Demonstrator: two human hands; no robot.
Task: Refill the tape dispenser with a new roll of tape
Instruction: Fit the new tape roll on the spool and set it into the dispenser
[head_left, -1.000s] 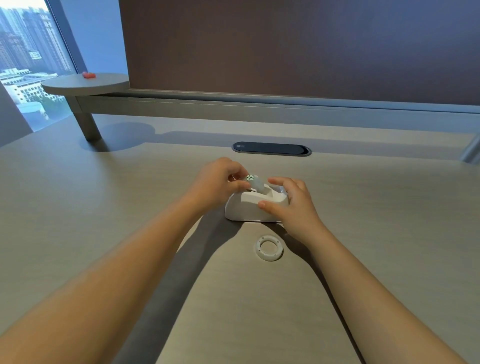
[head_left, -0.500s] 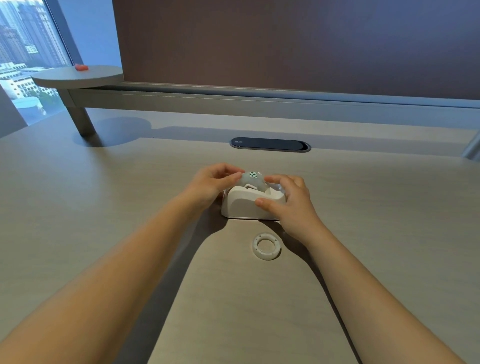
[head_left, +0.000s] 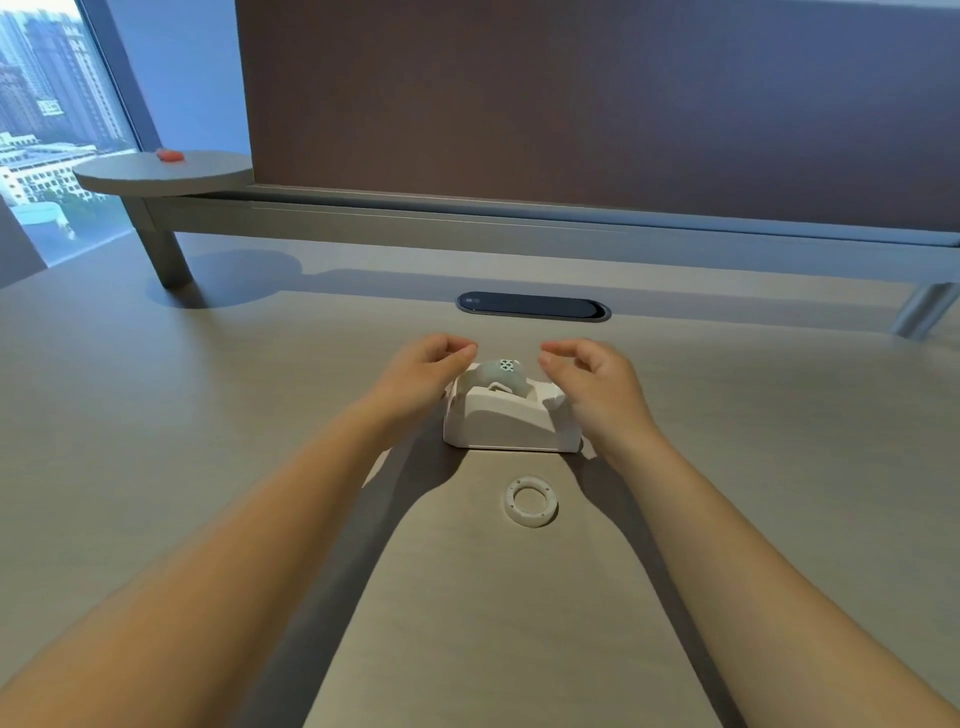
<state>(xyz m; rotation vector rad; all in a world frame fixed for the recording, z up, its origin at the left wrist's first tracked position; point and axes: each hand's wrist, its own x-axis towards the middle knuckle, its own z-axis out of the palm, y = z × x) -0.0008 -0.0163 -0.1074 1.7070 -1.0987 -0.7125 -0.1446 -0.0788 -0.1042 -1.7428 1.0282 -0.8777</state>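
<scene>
From your head camera, the white tape dispenser (head_left: 511, 421) stands on the desk (head_left: 208, 415) in front of you, and the new roll of tape (head_left: 504, 376), pale green with a small dotted pattern on top, sits down in its cradle. Your left hand (head_left: 423, 376) is just beside the left end of the dispenser, and your right hand (head_left: 592, 382) is at its right end, over the cutter side. Both hands are loosely curled, with the fingers a little apart and closed on nothing. The fingertips hover close to the roll, and I do not see them touching it. Whether the heel of the right hand rests against the dispenser body, I cannot tell.

On the desk, nearer to you and well apart from the hands, lies a white ring (head_left: 531, 502). It looks like the empty core of the old roll, but this is only my judgement.

The step in hand seems to be the seating of the roll. From here it looks in place, though the axle slots are hidden, so you cannot be sure.

The next move calls for you to find the free end of the tape, pinch it with thumb and forefinger, and draw it forward to the cutter while the other hand steadies the base.
</scene>
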